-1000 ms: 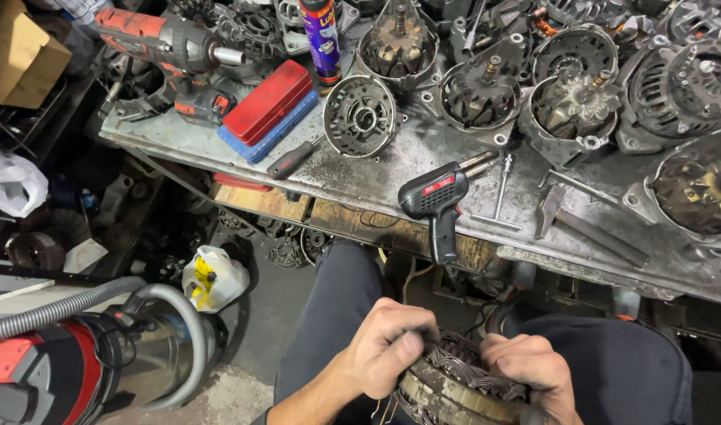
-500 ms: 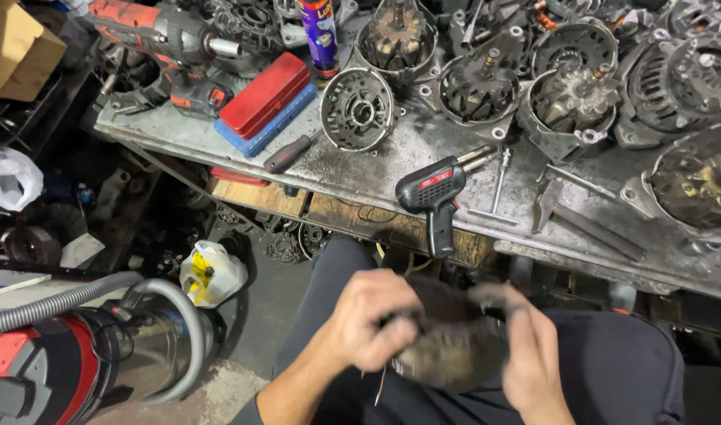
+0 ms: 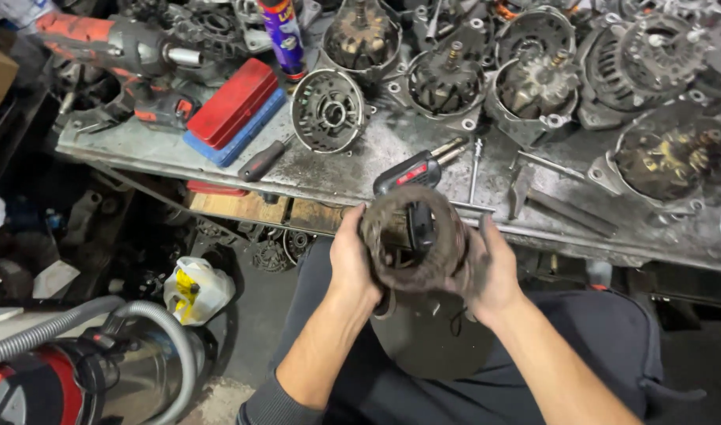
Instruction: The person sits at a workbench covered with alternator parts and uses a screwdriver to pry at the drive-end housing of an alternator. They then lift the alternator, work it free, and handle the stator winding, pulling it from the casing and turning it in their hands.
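Rusty and dark with grime, a ring-shaped stator (image 3: 414, 240) sits upright between both hands above the person's lap, just in front of the bench (image 3: 352, 169) edge. Left hand (image 3: 352, 264) grips its left rim, fingers curled round the outside; right hand (image 3: 490, 271) presses flat on the right rim, fingers extended. Below it a dark round housing (image 3: 431, 338) rests on the lap.

On the bench, a flat red case (image 3: 238, 101) lies on a blue one (image 3: 236, 135), left of a round grey end cover (image 3: 327, 110). A purple spray can (image 3: 282, 33) with a yellow label stands behind them. A red-and-black driver (image 3: 407, 171) lies at the bench edge, behind the stator. On the floor, left, sits a white jug (image 3: 197, 290) with a yellow label, beside a red vacuum (image 3: 38, 386) with a grey hose.
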